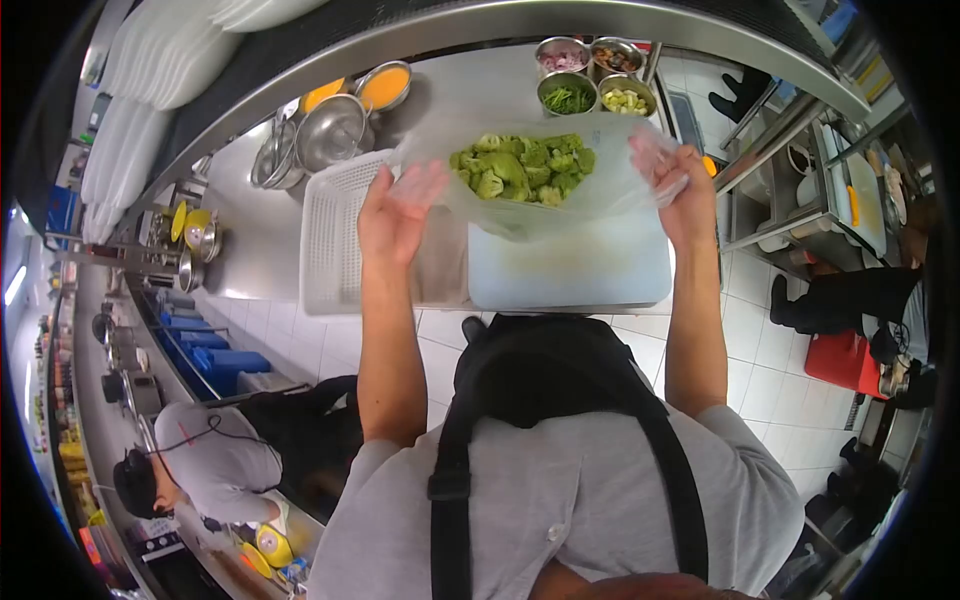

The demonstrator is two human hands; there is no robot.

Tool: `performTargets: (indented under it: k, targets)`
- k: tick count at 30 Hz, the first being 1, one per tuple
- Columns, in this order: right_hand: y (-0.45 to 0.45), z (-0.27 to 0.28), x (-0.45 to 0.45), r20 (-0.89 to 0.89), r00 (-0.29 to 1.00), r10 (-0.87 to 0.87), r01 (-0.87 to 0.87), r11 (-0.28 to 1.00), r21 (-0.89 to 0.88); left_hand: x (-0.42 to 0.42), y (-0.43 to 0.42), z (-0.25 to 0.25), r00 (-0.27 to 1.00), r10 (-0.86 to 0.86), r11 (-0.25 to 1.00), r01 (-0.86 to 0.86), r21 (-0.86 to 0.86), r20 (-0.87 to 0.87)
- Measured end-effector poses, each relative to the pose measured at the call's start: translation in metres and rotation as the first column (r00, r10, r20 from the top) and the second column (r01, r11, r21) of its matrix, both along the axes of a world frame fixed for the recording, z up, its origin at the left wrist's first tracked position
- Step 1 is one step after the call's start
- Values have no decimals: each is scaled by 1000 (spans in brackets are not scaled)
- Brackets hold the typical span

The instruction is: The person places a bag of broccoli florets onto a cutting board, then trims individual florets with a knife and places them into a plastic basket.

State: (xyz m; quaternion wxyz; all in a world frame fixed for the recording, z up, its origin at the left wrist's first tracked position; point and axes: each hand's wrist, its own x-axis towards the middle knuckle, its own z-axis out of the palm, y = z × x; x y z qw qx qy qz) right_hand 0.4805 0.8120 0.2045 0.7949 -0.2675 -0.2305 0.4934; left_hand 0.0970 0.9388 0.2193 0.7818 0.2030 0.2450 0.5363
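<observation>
A clear plastic bag (pixel 530 218) is spread between my hands above the work counter. Inside it lie green vegetable pieces (pixel 525 170) that look like broccoli florets. At the bag's left side, my left hand (pixel 398 215) holds the plastic, with its fingers seen through the film and the thumb pointing up. My right hand (pixel 682 190) grips the opposite side, fingers bent around the film. Below the bag, nearer my body, is a pale blue-white cutting board (pixel 570 275). A white perforated basket (pixel 333 240) stands left of the board, close to my left forearm.
Metal bowls hold chopped red onion (pixel 563 58), green herbs (pixel 567 97) and pale yellow pieces (pixel 627 100). Back left are an orange-filled bowl (pixel 384 87) and a steel bowl (pixel 332 130). A metal shelf edge (pixel 480 22) runs overhead. Another person (pixel 220 460) works behind left.
</observation>
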Motion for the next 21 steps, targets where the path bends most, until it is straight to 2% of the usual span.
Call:
performTargets:
  k: [1, 2, 4, 7, 9, 10, 11, 13, 14, 15, 17, 19, 21]
  targets:
    - [-6, -3, 1, 18, 1000, 5, -3, 995, -97, 0, -1, 1, 1000, 12, 1000, -12, 6, -28]
    - [-12, -15, 1, 33, 999, 13, -6, 980, -199, -10, 7, -21, 999, -18, 999, 16, -47, -43]
    - [-21, -62, -1, 63, 998, -6, 28, 939, -343, -38, 23, -89, 994, -84, 984, 71, -162, -72]
    - [-50, -108, -11, 224, 967, 125, 12, 850, -526, -32, 0, -106, 898, -37, 990, -25, -136, -438]
    - [-83, -84, -13, 369, 915, 162, 111, 780, -615, -23, -17, -96, 744, 105, 994, -82, 67, -660]
    - [-96, -74, -9, 436, 880, 187, 169, 736, -656, -18, -27, -89, 705, 122, 992, -98, 73, -699]
    - [-110, -94, 15, 560, 821, 108, 302, 750, -588, -14, -36, -82, 664, 136, 990, -115, 79, -735]
    - [-122, -115, 66, 680, 717, -151, 576, 679, -456, -9, -46, -75, 701, 27, 985, -142, -103, -713]
    - [-118, -109, 82, 747, 634, -200, 661, 642, -389, -16, -43, -92, 744, -175, 982, 89, -164, -645]
    - [-106, -101, 95, 802, 547, -242, 730, 607, -315, -3, -47, -90, 757, -220, 973, 125, -195, -616]
    - [-72, -95, 116, 887, 426, -180, 729, 649, -219, 28, -64, -82, 776, -284, 954, 170, -247, -563]
    - [-30, -132, 154, 948, 316, -27, 678, 706, -205, 46, -60, -95, 745, -257, 963, 254, -95, -616]
    - [0, -135, 152, 897, 442, -13, 621, 726, -295, 49, -46, -118, 748, -203, 966, 260, -3, -632]
